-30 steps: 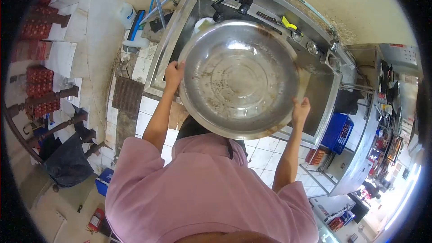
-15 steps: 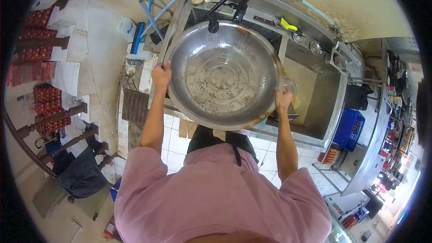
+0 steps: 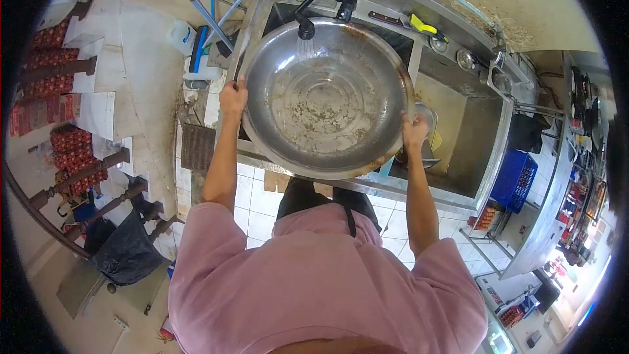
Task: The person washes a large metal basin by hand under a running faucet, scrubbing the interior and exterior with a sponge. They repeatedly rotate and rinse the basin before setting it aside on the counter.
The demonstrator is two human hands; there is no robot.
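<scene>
A large round steel basin (image 3: 324, 108), stained brown inside and along its right rim, lies over the left part of the sink. My left hand (image 3: 232, 97) grips its left rim, thumb on top. On the lower right rim, my right hand (image 3: 414, 132) is closed, its fingers partly hidden under the edge. Water sprays from the black faucet (image 3: 306, 27) into the basin near its far side. Bits of brown residue lie in the shallow water at the bottom.
The right sink compartment (image 3: 475, 151) holds murky water and a few dishes beside my right hand. Along the back ledge lie a knife (image 3: 385, 18) and a yellow-handled brush (image 3: 422, 24). Blue-handled squeegees (image 3: 198, 49) lean at left. A blue crate (image 3: 514, 180) stands at right.
The basin's near edge has risen slightly away from me in view, with both hands still on the rim. The whole scene has shifted a little as my head moved.
</scene>
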